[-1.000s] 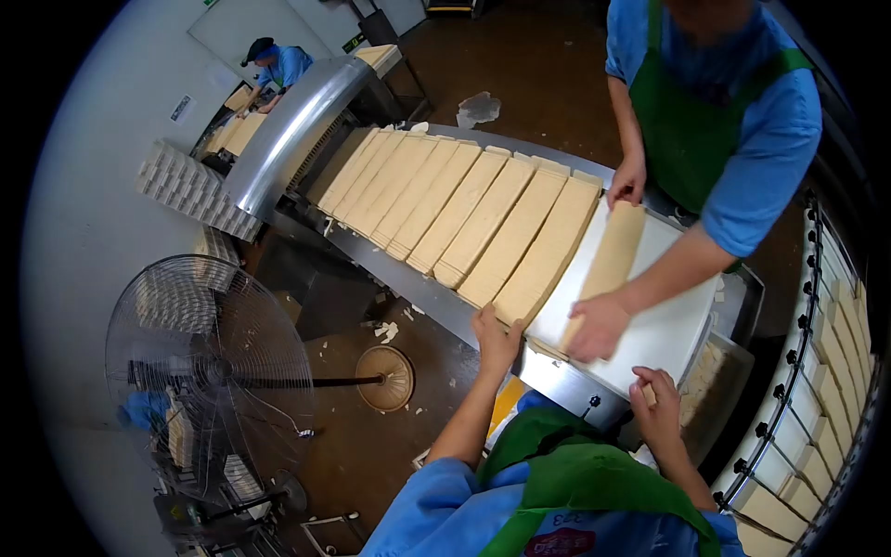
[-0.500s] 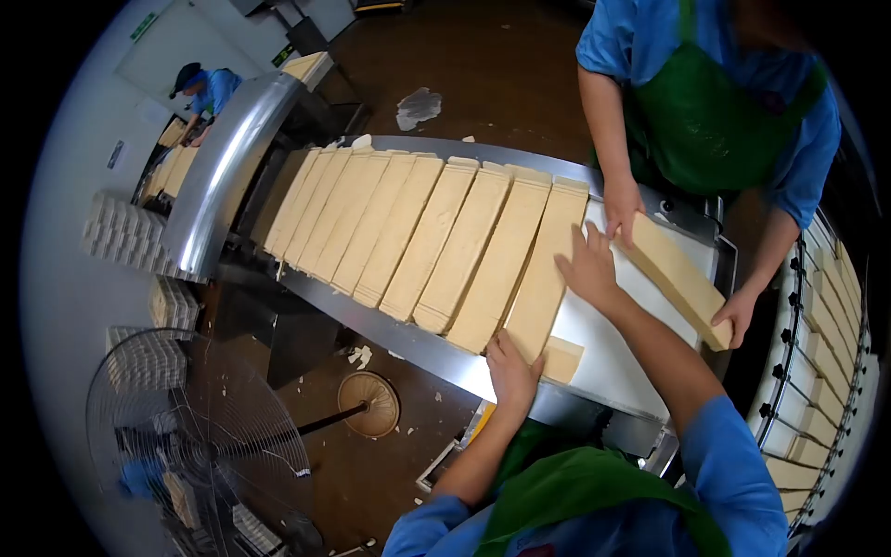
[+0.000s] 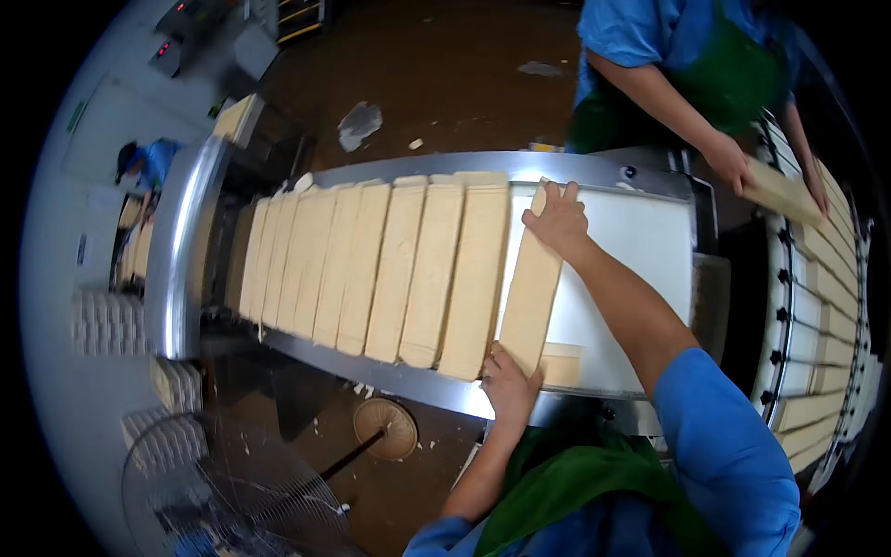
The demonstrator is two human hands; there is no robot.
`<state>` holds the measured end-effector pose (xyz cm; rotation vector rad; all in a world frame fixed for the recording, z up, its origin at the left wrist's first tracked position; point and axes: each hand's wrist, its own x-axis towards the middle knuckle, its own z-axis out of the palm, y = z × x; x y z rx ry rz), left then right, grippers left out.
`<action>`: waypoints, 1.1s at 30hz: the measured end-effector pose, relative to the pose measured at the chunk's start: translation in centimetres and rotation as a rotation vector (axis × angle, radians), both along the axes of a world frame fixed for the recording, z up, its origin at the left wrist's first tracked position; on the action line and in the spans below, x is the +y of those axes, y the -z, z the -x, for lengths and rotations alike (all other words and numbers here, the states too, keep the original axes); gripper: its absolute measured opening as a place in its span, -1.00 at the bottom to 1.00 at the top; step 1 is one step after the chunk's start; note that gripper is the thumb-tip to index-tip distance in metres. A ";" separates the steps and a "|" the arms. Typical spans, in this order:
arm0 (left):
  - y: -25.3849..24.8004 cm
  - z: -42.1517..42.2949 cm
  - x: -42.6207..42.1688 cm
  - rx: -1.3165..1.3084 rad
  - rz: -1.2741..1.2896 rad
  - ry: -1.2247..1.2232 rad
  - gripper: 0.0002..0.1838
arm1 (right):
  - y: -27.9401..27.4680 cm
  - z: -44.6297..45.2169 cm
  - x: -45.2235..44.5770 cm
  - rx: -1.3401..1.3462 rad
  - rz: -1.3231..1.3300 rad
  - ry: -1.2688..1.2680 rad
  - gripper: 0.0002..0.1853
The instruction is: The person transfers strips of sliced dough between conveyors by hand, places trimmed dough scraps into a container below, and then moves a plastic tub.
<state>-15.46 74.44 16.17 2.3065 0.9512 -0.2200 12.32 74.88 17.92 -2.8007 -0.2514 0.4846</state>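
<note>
A long cream-coloured slab [image 3: 531, 292] stands slightly apart from the row, on the white surface [image 3: 613, 269]. My left hand [image 3: 510, 385] grips its near end, thumb and fingers on either side. At the far end my right hand [image 3: 560, 223] has its fingers curled over the slab. To the left, several similar slabs [image 3: 390, 269] lie side by side on the metal-edged conveyor. A small flat cream piece [image 3: 561, 365] lies beside the held slab's near end. What material the slabs are made of, I cannot tell.
Across the conveyor, a person in a green apron [image 3: 733, 79] holds another slab [image 3: 780, 193] over a rack [image 3: 789, 306] of slabs at the right. A shiny metal hood [image 3: 181, 251] spans the conveyor's left end. A fan [image 3: 241, 501] stands at lower left.
My hands have separated the end slab from the row, and my right hand has moved onto its far end. The other person has carried their slab right to the rack. The view has turned.
</note>
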 end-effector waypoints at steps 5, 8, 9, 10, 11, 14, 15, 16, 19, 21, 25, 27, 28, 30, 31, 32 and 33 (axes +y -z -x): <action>-1.0 -1.4 -1.5 -0.118 0.204 0.177 0.01 | -2.4 -1.3 -9.9 0.105 -0.031 0.297 -0.19; -1.7 -2.8 -3.8 -0.108 0.237 0.383 0.00 | 1.9 -1.8 -16.5 -0.169 0.070 0.341 0.04; -2.1 -3.1 -4.7 -0.049 0.198 0.427 -0.01 | -0.6 -0.8 -17.3 -0.096 0.058 0.325 0.09; -1.5 -3.5 -5.6 -0.058 0.138 0.390 -0.04 | -1.5 -0.4 -17.9 -0.071 0.027 0.343 0.08; -1.2 -3.8 -6.5 -0.069 0.107 0.356 -0.07 | -3.9 0.2 -18.6 0.031 0.012 0.385 0.07; -2.2 -4.6 -8.8 -0.256 0.078 0.319 -0.11 | -4.4 1.7 -23.5 -0.003 -0.336 0.693 -0.02; -2.5 -4.8 -9.6 -0.320 0.060 0.296 -0.13 | -6.1 3.0 -25.4 -0.014 -0.419 0.781 -0.01; -3.6 -5.2 -10.9 -0.393 0.090 0.316 -0.17 | -5.7 3.9 -28.1 -0.148 -0.456 0.823 -0.03; -5.1 -6.8 -14.8 -0.488 0.225 0.434 -0.17 | -6.9 6.6 -36.3 -0.359 -0.513 0.950 -0.06; -6.5 -8.0 -18.3 -0.538 0.150 0.557 -0.15 | -9.2 8.5 -41.9 -0.427 -0.538 1.025 -0.07; -9.9 -10.8 -26.1 -0.699 0.228 0.684 -0.13 | -12.2 8.8 -52.3 -0.455 -0.601 1.147 -0.08; -11.0 -12.8 -29.6 -0.722 0.226 0.718 -0.15 | -12.7 7.5 -56.7 -0.424 -0.627 1.194 -0.07; -11.5 -13.8 -31.2 -0.779 0.185 0.776 -0.16 | -12.7 6.7 -58.6 -0.417 -0.658 1.201 -0.06; -12.1 -15.8 -33.9 -0.850 0.173 0.825 -0.19 | -12.6 4.7 -62.0 -0.412 -0.729 1.210 -0.02; -12.5 -16.7 -35.2 -0.852 0.162 0.825 -0.19 | -12.4 3.8 -63.4 -0.409 -0.740 1.207 -0.02; -12.9 -17.8 -36.4 -0.869 0.181 0.847 -0.18 | -12.3 2.8 -64.7 -0.431 -0.747 1.227 0.00; -13.3 -18.8 -37.6 -0.887 0.200 0.868 -0.18 | -12.1 1.7 -66.1 -0.453 -0.753 1.245 0.01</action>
